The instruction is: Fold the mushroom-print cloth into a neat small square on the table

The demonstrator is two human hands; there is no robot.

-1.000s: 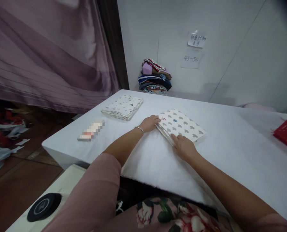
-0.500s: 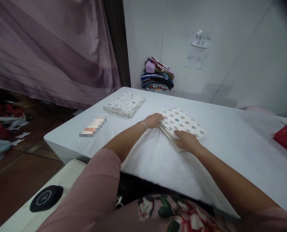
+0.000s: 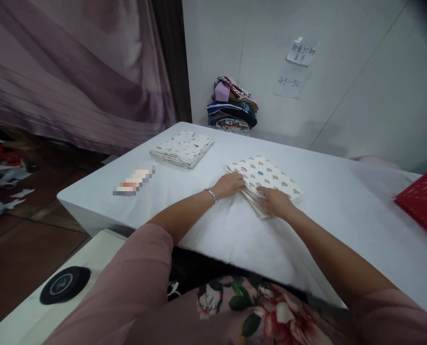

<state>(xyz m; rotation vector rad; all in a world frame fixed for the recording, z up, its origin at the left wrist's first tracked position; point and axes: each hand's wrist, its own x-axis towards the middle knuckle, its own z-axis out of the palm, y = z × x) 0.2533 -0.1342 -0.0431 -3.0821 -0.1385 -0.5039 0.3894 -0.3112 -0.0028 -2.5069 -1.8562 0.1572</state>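
A folded cloth [image 3: 274, 176], white with grey heart-like shapes and a small red and a small blue mark, lies on the table with its layered edge towards me. My left hand [image 3: 231, 185] has its fingers closed at that near edge, left of the middle. At the edge's right part, my right hand [image 3: 278, 203] grips the layers, thumb on top and the other fingers mostly hidden. A second folded cloth [image 3: 183, 147], white with small dark prints, rests farther back to the left, touched by neither hand.
The white-covered table [image 3: 342, 206] extends right to a red object [image 3: 423, 199]. A blurred-out item [image 3: 134, 180] lies at left. A stack of folded fabrics [image 3: 232, 106] stands behind the table by the wall. A black round object [image 3: 65, 285] sits on a lower white surface at my left.
My left hand has slid along the near edge towards me and closer to my right hand, uncovering the cloth's left corner. The view has shifted slightly.
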